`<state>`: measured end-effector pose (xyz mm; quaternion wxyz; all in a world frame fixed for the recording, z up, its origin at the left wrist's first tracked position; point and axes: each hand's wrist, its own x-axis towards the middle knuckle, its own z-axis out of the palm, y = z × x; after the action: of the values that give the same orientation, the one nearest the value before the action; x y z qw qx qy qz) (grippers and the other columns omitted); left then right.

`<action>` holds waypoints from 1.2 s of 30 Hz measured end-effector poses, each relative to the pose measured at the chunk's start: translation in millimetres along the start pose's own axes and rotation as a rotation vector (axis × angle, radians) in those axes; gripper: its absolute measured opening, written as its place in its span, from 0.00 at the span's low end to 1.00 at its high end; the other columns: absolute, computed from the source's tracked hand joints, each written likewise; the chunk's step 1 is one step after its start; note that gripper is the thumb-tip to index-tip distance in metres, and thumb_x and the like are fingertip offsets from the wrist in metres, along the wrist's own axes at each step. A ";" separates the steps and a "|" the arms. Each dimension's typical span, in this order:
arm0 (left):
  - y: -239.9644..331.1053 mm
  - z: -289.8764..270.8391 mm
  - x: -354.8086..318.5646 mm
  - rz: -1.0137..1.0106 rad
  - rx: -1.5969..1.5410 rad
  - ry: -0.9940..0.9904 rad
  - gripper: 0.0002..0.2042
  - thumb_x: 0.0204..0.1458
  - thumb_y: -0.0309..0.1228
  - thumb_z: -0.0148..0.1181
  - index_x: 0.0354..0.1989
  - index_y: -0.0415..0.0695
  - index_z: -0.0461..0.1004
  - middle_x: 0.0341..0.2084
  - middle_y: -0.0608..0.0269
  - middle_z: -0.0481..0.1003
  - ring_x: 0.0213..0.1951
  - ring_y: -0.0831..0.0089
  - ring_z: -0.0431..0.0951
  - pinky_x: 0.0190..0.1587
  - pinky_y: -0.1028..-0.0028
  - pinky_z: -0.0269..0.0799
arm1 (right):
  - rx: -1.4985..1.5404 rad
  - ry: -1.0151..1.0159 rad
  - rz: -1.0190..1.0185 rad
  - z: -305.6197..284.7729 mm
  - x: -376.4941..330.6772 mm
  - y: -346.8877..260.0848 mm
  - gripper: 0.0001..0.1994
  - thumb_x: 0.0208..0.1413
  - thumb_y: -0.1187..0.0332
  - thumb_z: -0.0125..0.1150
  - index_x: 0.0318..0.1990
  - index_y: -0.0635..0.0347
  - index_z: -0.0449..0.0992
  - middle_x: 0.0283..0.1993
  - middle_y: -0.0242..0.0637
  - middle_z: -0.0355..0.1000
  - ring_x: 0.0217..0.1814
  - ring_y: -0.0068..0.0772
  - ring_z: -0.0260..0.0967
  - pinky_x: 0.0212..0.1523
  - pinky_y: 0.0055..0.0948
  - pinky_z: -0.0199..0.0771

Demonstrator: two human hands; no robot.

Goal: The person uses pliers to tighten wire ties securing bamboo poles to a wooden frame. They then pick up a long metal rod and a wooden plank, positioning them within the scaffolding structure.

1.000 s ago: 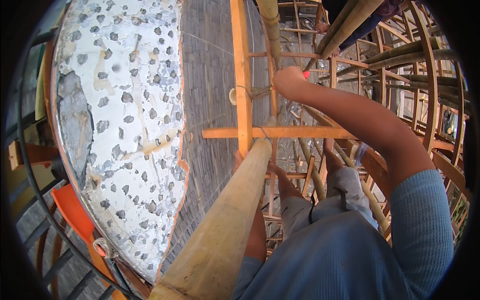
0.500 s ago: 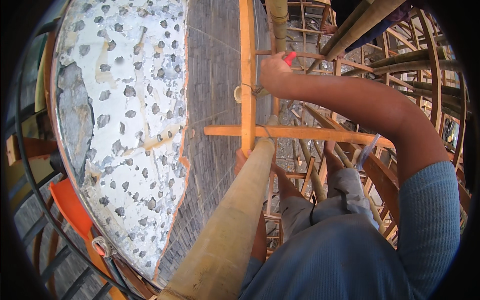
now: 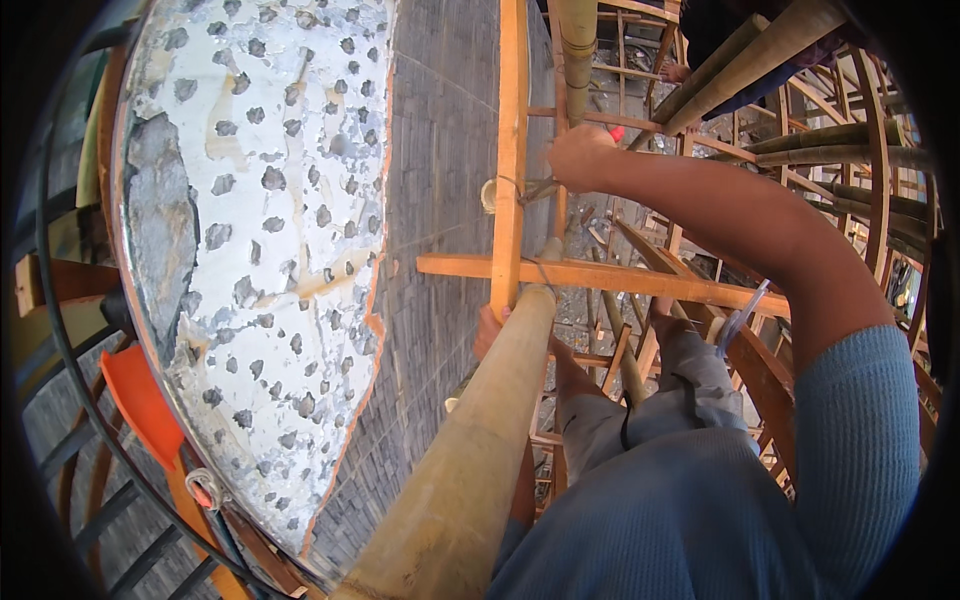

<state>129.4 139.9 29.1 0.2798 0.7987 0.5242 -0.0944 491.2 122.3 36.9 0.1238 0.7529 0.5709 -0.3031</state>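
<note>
Right hand's grip (image 3: 580, 155) closed on a red-handled tool (image 3: 617, 133), high on the scaffold.

From the head view I saw that fist beside the upright orange wooden post (image 3: 511, 150), near a wire loop (image 3: 492, 192) tied round it. My left hand (image 3: 488, 330) lay mostly hidden behind the thick bamboo pole (image 3: 470, 460), its grip impossible to judge. The pitted white plaster wall (image 3: 270, 220) stood left.

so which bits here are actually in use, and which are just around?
In use:
right hand, shut on a red-handled tool
orange upright post with wire tie
left hand under thick bamboo pole

Around:
patchy plastered wall
orange cross rail
black cable
</note>
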 end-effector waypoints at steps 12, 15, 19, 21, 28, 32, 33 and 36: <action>-7.5 7.1 3.6 -0.067 0.034 0.031 0.20 0.66 0.51 0.50 0.52 0.46 0.70 0.33 0.46 0.79 0.40 0.38 0.79 0.42 0.46 0.73 | 1.576 -0.662 0.007 147.9 11.8 0.7 0.18 0.61 0.55 0.67 0.27 0.56 0.70 0.20 0.23 0.56 0.18 0.21 0.52 0.20 0.28 0.62; -5.0 5.5 3.7 -0.041 -0.032 0.047 0.20 0.66 0.52 0.49 0.50 0.46 0.70 0.31 0.47 0.79 0.36 0.36 0.80 0.38 0.44 0.72 | 1.624 -0.589 -0.008 160.0 6.5 -1.1 0.18 0.61 0.55 0.66 0.26 0.56 0.70 0.21 0.25 0.58 0.18 0.21 0.53 0.21 0.30 0.61; 0.5 2.9 1.3 -0.050 -0.131 0.023 0.20 0.67 0.51 0.48 0.50 0.45 0.71 0.33 0.47 0.81 0.37 0.38 0.81 0.39 0.45 0.72 | 1.341 -0.427 0.019 163.4 12.6 9.3 0.19 0.62 0.52 0.63 0.29 0.58 0.74 0.22 0.26 0.62 0.21 0.24 0.60 0.25 0.30 0.66; 2.3 2.6 -0.4 -0.012 -0.154 0.052 0.20 0.67 0.50 0.48 0.50 0.45 0.71 0.33 0.47 0.81 0.36 0.39 0.81 0.38 0.45 0.73 | 1.275 -0.357 -0.037 165.3 17.8 14.1 0.19 0.63 0.55 0.64 0.25 0.59 0.72 0.21 0.31 0.66 0.19 0.28 0.64 0.24 0.34 0.68; -6.0 10.5 -2.1 0.021 -0.201 0.096 0.18 0.67 0.48 0.49 0.46 0.43 0.71 0.30 0.46 0.79 0.34 0.38 0.80 0.36 0.45 0.71 | 0.507 0.247 0.145 163.8 10.5 22.8 0.09 0.61 0.66 0.61 0.38 0.63 0.76 0.36 0.48 0.79 0.43 0.57 0.78 0.44 0.49 0.78; -13.4 15.4 -1.9 0.026 -0.204 0.096 0.18 0.67 0.48 0.50 0.45 0.43 0.70 0.29 0.45 0.79 0.33 0.37 0.79 0.35 0.44 0.70 | 0.426 0.299 0.084 143.9 -9.1 31.9 0.10 0.62 0.67 0.56 0.45 0.61 0.78 0.44 0.52 0.79 0.48 0.56 0.79 0.48 0.51 0.79; -14.6 16.4 -1.8 0.025 -0.199 0.091 0.18 0.67 0.48 0.50 0.45 0.43 0.70 0.29 0.45 0.79 0.33 0.37 0.79 0.35 0.44 0.70 | 0.388 0.336 0.044 139.6 -14.8 34.7 0.09 0.63 0.68 0.55 0.44 0.61 0.78 0.45 0.53 0.79 0.48 0.56 0.79 0.48 0.51 0.79; -16.3 17.0 -0.6 0.024 -0.170 0.081 0.18 0.67 0.48 0.50 0.44 0.43 0.70 0.29 0.44 0.79 0.33 0.36 0.79 0.35 0.44 0.70 | 0.319 0.101 -0.006 127.3 -22.6 45.6 0.09 0.63 0.68 0.55 0.42 0.63 0.79 0.46 0.54 0.79 0.49 0.57 0.79 0.49 0.51 0.78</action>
<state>117.1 134.9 9.7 0.3265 0.7815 0.5315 -0.0138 490.0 22.3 -56.9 -0.0269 0.7756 0.5235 -0.3518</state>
